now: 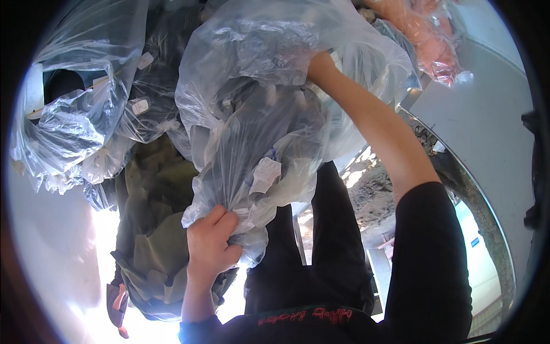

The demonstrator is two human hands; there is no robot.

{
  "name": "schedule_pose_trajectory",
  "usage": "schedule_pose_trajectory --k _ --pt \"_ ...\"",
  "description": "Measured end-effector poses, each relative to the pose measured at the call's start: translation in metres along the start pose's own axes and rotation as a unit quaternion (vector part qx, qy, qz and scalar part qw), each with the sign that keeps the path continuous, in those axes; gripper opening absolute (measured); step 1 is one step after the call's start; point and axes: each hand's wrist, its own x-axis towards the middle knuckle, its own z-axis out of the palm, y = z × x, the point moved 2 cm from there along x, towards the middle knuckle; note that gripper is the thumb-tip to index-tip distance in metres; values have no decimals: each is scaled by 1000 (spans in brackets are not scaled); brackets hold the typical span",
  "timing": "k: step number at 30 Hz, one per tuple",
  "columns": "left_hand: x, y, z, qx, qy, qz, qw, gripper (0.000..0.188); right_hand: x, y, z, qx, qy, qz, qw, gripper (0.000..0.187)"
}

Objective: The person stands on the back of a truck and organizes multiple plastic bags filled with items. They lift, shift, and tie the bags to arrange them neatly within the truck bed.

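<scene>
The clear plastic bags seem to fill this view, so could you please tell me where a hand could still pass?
Free: the pale patch left of the olive garment, below the left bags. Crowded: the central bag, gripped by the left hand.

Person wears a black long-sleeved top. Right sleeve [429,258] is pushed up above the elbow, forearm bare. Left sleeve [197,331] ends at the wrist, its cuff just visible. Red lettering runs across the black chest fabric [303,315] near the lower edge. Dark trousers [332,241] visible. No gloves on either hand.
</scene>
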Motion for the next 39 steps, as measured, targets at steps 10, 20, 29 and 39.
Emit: schedule_pose_trajectory --k 10,20,29,39 --pt "1 0 7 -7 18 -21 1000 28 20 5 37 139 -83 -91 983 24" --pt "1 -12 0 5 13 -48 999 27 17 71 -152 257 62 -232 936 18" --pt "3 -10 5 -15 15 -37 999 27 33 92 -194 329 161 5 930 26" --pt "7 -8 9 -23 6 -24 999 29 28 101 -182 602 66 163 779 28"
